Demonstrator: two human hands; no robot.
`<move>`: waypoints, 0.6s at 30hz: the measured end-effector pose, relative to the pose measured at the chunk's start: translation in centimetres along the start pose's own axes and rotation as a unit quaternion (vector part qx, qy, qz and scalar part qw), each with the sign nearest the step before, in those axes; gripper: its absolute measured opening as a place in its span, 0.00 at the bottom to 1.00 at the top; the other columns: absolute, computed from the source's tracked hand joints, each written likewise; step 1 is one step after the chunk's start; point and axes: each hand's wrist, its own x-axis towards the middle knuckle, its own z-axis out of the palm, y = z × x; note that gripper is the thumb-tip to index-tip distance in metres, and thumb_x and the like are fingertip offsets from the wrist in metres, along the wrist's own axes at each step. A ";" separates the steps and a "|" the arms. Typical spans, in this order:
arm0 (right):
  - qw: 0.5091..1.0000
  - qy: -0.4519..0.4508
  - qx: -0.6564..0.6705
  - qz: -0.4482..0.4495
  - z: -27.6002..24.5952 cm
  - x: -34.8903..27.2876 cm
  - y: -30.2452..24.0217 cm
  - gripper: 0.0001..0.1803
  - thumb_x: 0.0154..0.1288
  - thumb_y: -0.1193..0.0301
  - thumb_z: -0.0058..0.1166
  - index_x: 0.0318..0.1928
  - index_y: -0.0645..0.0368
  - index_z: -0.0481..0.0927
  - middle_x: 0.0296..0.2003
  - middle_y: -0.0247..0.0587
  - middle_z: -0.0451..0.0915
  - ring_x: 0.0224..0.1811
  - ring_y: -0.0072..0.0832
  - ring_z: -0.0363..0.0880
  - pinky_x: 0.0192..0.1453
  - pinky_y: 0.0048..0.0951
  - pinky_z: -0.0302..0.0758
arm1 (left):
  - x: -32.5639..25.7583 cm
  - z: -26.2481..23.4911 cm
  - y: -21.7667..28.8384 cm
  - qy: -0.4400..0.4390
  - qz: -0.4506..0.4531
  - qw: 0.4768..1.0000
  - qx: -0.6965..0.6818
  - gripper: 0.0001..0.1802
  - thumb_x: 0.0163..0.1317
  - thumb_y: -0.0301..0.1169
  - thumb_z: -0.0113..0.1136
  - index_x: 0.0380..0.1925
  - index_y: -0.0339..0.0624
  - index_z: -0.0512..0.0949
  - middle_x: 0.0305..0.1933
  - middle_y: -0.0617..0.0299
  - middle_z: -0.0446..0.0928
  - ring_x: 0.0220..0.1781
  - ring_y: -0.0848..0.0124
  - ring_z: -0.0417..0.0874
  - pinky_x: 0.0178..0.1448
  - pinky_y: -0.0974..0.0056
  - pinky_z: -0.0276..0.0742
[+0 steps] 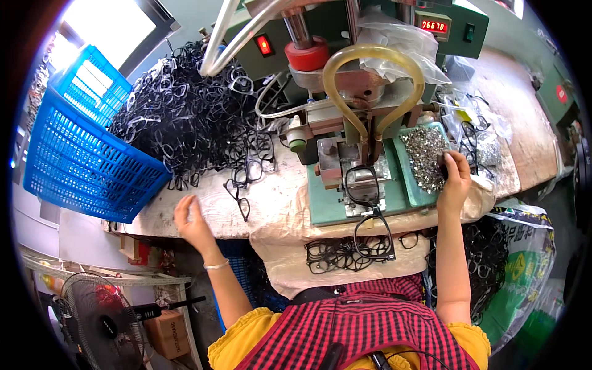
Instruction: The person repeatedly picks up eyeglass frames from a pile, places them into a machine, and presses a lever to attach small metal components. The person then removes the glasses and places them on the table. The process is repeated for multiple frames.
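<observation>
My left hand [195, 226] is raised over the table's front edge, left of some loose black eyeglass frames. Its fingers are a little apart, with nothing visible in them. At the right, my right hand [455, 184] reaches to the edge of a green tray [417, 196] heaped with small shiny metal parts [425, 161]. Its fingertips are closed around a small dark thing [443, 165] that I cannot make out. Between my hands, a black eyeglass frame [362, 202] sits at the green bench press [329, 217]. Another black eyeglass frame [391, 251] hangs just below it.
A large pile of black eyeglass frames [185, 111] covers the table's back left, beside a tilted blue basket [92, 163]. More frames [327, 258] lie on brown paper [277, 262] at my lap. A fan [102, 320] stands lower left; a printed sack [524, 259] is at right.
</observation>
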 end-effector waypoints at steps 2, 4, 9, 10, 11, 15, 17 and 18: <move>1.000 -0.021 0.003 0.004 1.9 0.7 0.7 0.06 0.70 0.77 0.59 0.45 0.61 0.85 0.36 0.29 0.82 0.39 0.16 0.77 0.48 0.19 0.73 | -0.1 1.5 -1.7 -0.066 0.004 0.996 0.061 0.04 0.60 0.27 0.70 0.34 0.41 0.87 0.44 0.57 0.82 0.51 0.61 0.80 0.62 0.56 0.71; 0.998 -0.044 -0.044 -0.017 3.3 1.0 0.2 0.06 0.69 0.78 0.60 0.45 0.61 0.85 0.37 0.29 0.83 0.39 0.14 0.78 0.46 0.17 0.72 | -0.7 3.2 -2.3 -0.132 -0.044 0.982 0.128 0.08 0.55 0.34 0.74 0.31 0.43 0.88 0.43 0.56 0.80 0.50 0.57 0.79 0.60 0.52 0.71; 0.985 -0.068 -0.154 -0.022 3.6 -0.6 -2.2 0.08 0.68 0.75 0.63 0.45 0.63 0.87 0.39 0.33 0.86 0.41 0.18 0.81 0.50 0.21 0.75 | -3.9 7.6 -7.2 -0.221 -0.180 0.957 0.060 0.13 0.52 0.34 0.78 0.29 0.35 0.87 0.28 0.62 0.81 0.28 0.72 0.77 0.39 0.65 0.75; 0.974 -0.058 -0.209 -0.060 2.5 -1.2 -2.6 0.07 0.66 0.75 0.64 0.44 0.62 0.87 0.39 0.35 0.87 0.41 0.20 0.82 0.51 0.23 0.75 | -3.9 7.5 -6.1 -0.231 -0.188 0.954 0.009 0.12 0.55 0.33 0.76 0.29 0.35 0.86 0.26 0.65 0.81 0.26 0.76 0.75 0.35 0.67 0.73; 0.959 -0.048 -0.263 -0.096 1.4 -1.6 -3.0 0.07 0.65 0.76 0.65 0.43 0.62 0.87 0.39 0.36 0.87 0.42 0.22 0.83 0.51 0.25 0.76 | -3.9 7.4 -5.0 -0.240 -0.197 0.950 -0.041 0.11 0.58 0.32 0.75 0.30 0.34 0.86 0.24 0.68 0.80 0.25 0.79 0.74 0.32 0.70 0.70; 0.926 -0.022 -0.343 -0.155 -2.9 -2.9 -4.6 0.07 0.61 0.79 0.64 0.40 0.63 0.87 0.38 0.39 0.86 0.44 0.31 0.84 0.52 0.29 0.76 | -2.0 5.2 0.0 -0.270 -0.312 0.872 -0.265 0.06 0.68 0.30 0.64 0.32 0.42 0.79 0.26 0.65 0.80 0.23 0.78 0.78 0.26 0.76 0.70; 0.936 -0.025 -0.324 -0.139 -3.0 -3.5 -5.7 0.06 0.62 0.80 0.64 0.40 0.63 0.87 0.38 0.40 0.86 0.44 0.32 0.84 0.52 0.31 0.76 | 0.1 5.6 1.3 -0.250 -0.316 0.863 -0.305 0.05 0.70 0.30 0.60 0.34 0.43 0.78 0.29 0.61 0.81 0.23 0.75 0.80 0.25 0.74 0.73; 0.934 -0.044 -0.323 -0.143 -2.3 -3.7 -6.4 0.06 0.61 0.80 0.64 0.40 0.63 0.87 0.38 0.39 0.87 0.43 0.31 0.84 0.52 0.31 0.76 | 1.2 6.1 1.7 -0.260 -0.320 0.836 -0.362 0.05 0.70 0.31 0.57 0.36 0.44 0.78 0.31 0.60 0.81 0.24 0.75 0.80 0.23 0.74 0.72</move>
